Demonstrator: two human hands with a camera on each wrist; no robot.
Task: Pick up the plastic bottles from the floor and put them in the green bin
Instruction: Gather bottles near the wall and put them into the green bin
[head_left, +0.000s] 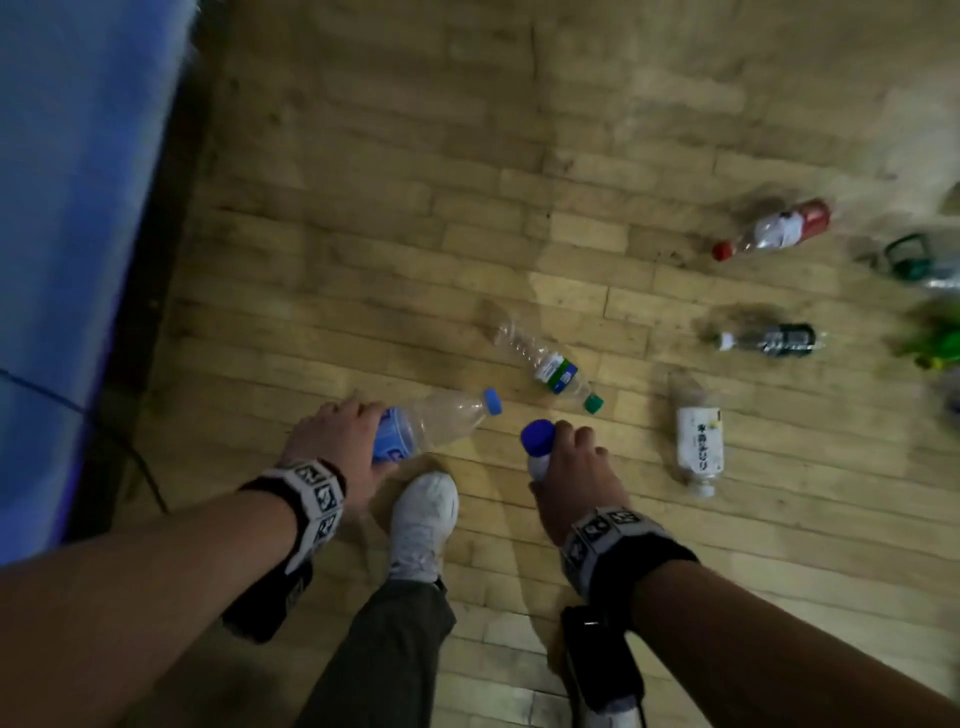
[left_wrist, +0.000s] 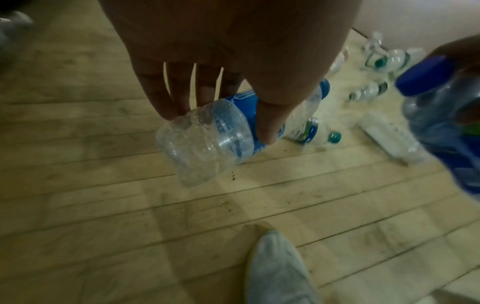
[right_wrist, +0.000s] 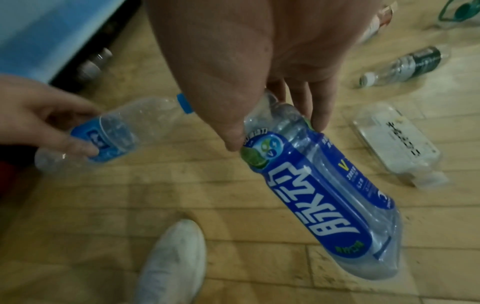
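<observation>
Left hand: my left hand (head_left: 332, 441) is gripping the pale-blue-labelled bottle (head_left: 431, 423) round its lower body, the bottle lying near level above the floor (head_left: 363, 234).
Right hand: my right hand (head_left: 574, 467) is pinching the dark-blue-capped bottle (right_wrist: 319, 191) near its shoulder, base hanging down.
Still on the floor: the green-capped bottle (head_left: 553, 369), the white-labelled bottle (head_left: 698, 439), the black-labelled one (head_left: 769, 339) and the red-capped one (head_left: 774, 229) are lying well apart.
Handling: both look empty and thin-walled — light, I am judging, and apt to buckle, so the stiffer neck or shoulder is the better hold.
Views: the right wrist view is showing the hanging bottle's whole label; the head view is showing only its cap.
Green bin: not identifiable in any view — something green is blurring at the right edge.
</observation>
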